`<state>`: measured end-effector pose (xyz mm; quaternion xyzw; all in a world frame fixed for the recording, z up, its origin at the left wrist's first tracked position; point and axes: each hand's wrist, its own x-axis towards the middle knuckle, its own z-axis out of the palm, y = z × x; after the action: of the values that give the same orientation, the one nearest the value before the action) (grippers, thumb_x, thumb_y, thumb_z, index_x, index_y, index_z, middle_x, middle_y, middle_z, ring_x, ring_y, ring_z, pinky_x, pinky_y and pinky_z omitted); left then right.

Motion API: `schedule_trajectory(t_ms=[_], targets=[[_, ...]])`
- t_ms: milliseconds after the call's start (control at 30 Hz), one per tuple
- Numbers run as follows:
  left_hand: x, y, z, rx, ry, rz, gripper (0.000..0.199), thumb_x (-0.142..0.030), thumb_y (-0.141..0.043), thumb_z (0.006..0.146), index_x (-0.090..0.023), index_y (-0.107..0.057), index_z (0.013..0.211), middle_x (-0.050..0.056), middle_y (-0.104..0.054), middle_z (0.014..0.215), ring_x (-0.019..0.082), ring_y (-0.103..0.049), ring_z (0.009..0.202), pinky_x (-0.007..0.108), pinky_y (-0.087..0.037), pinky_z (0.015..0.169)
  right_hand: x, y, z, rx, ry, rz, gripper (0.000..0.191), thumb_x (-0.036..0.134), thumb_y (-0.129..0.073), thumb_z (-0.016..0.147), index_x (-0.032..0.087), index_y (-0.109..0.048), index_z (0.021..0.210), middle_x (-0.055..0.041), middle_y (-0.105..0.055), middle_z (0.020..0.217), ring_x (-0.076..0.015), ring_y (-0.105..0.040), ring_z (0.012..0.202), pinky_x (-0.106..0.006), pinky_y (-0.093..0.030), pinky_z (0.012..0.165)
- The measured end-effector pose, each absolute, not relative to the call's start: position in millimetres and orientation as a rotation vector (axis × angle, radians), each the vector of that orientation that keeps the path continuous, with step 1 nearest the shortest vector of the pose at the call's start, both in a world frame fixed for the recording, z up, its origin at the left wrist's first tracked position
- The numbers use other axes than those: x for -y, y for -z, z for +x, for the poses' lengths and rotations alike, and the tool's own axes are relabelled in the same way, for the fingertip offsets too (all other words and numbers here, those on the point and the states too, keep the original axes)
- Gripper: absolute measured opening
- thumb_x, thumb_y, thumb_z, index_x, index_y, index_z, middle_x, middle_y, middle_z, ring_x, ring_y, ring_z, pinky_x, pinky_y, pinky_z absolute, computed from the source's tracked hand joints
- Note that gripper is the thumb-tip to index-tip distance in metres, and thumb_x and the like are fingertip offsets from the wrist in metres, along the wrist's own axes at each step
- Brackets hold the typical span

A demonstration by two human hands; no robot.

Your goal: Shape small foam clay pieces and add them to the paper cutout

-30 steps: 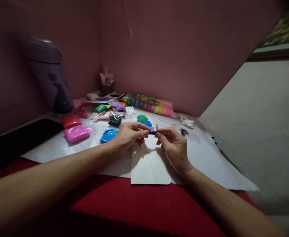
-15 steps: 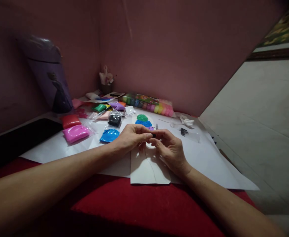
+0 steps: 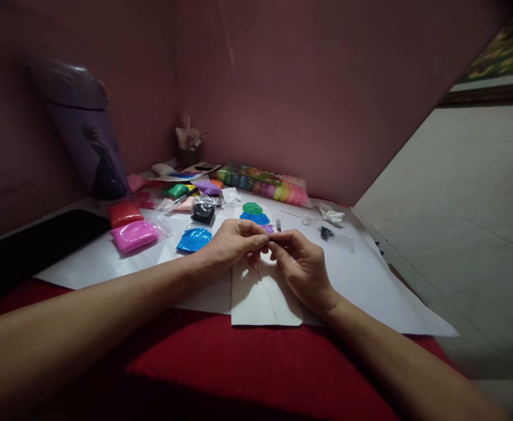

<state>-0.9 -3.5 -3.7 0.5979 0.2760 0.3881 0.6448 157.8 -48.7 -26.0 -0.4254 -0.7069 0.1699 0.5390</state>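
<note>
Fingertip to fingertip, my left hand (image 3: 238, 242) and my right hand (image 3: 300, 260) are both closed in a pinch on a small piece of black clay. Fingers hide nearly all of the clay. Below them lies a white card (image 3: 260, 307) with a thin curved line drawn on it. At its far end sit textured green clay (image 3: 252, 208), blue clay (image 3: 256, 218) and a little purple clay (image 3: 268, 228), partly covered by my hands. A small fork (image 3: 278, 224) rests just beyond my right fingers.
Left of my hands are packets of blue clay (image 3: 194, 240), black clay (image 3: 203, 213), pink clay (image 3: 135, 235) and red clay (image 3: 125, 214). A long bag of coloured clay (image 3: 262, 186) lies by the wall. Black scraps (image 3: 327, 233) in clear plastic are at right.
The black clay showed between my fingertips before and is now almost hidden, with the right fingers drawn closer together. The arms have barely moved.
</note>
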Motion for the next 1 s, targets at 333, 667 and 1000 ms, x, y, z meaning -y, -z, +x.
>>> schedule_trajectory(t_ms=[333, 667, 1000], targets=[[4.0, -1.5, 2.1, -0.7, -0.902, 1.375, 0.002, -0.009, -0.061, 0.077, -0.01, -0.063, 0.076, -0.002, -0.058, 0.05, 0.008, -0.05, 0.04, 0.021, -0.04, 0.044, 45.8, 29.5, 157.5, 1.574, -0.429, -1.01, 0.004, 0.019, -0.063, 0.085, 0.02, -0.063, 0.089, 0.0014, -0.065, 0.075, -0.0108, -0.059, 0.062, -0.026, -0.048, 0.059], [5.2, -3.6, -1.1, -0.799, -1.047, 1.28, 0.006, -0.015, -0.064, 0.078, -0.011, -0.061, 0.074, 0.0, -0.062, 0.065, 0.006, -0.051, 0.045, 0.02, -0.04, 0.044, 41.1, 26.2, 159.2, 1.35, -0.569, -1.084, 0.006, 0.023, -0.065, 0.082, 0.019, -0.062, 0.083, 0.0017, -0.059, 0.067, -0.0099, -0.053, 0.053, -0.022, -0.043, 0.044], [4.7, 2.3, -0.9, -0.708, -0.908, 1.302, 0.022, -0.019, -0.07, 0.075, -0.008, -0.067, 0.094, 0.0, -0.062, 0.063, 0.006, -0.05, 0.042, 0.02, -0.04, 0.043, 41.9, 30.5, 160.8, 1.491, -0.698, -1.036, 0.018, 0.034, -0.067, 0.084, 0.02, -0.063, 0.095, 0.0009, -0.064, 0.075, -0.0086, -0.054, 0.048, -0.023, -0.046, 0.043]])
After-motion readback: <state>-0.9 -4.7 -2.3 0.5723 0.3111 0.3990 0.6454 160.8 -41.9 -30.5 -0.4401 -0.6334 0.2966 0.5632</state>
